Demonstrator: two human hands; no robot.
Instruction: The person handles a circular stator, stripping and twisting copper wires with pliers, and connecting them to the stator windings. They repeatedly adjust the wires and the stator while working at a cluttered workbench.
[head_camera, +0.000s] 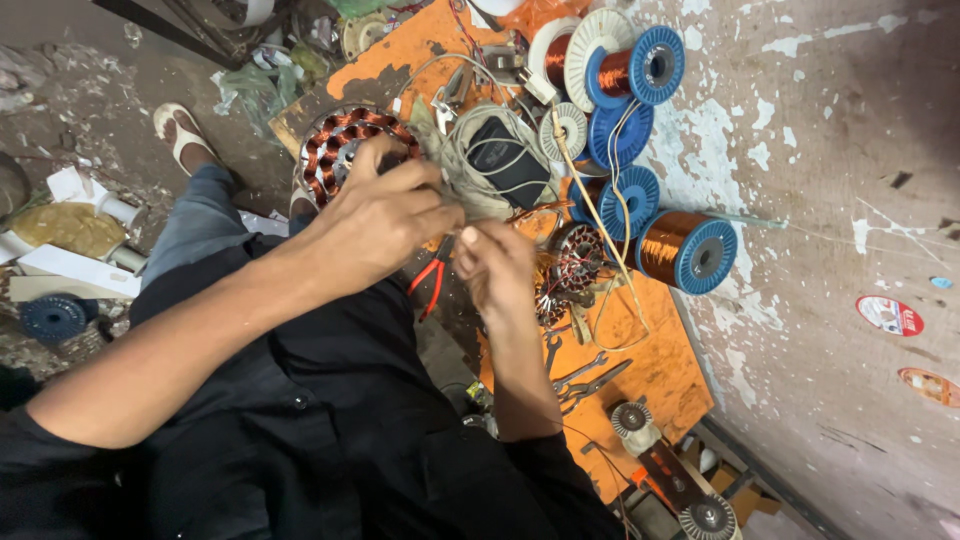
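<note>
Head view shows both hands meeting over the middle of the cluttered bench. Fingers of the right hand (495, 265) are pinched shut on a thin copper wire (530, 212); those of the left hand (375, 220) are curled closed over the edge of the stator (340, 150), just behind it.

By my reading the winding is well on: copper coils already fill the visible slots, though loose wire ends remain untied.

Room is tight. Red pliers (430, 280) lie just below the hands, a rotor (578, 258) touches close on the right, blue wire spools (690, 250) crowd farther right against the peeling wall (830, 200). The orange board (660, 370) has some bare room nearer.
</note>
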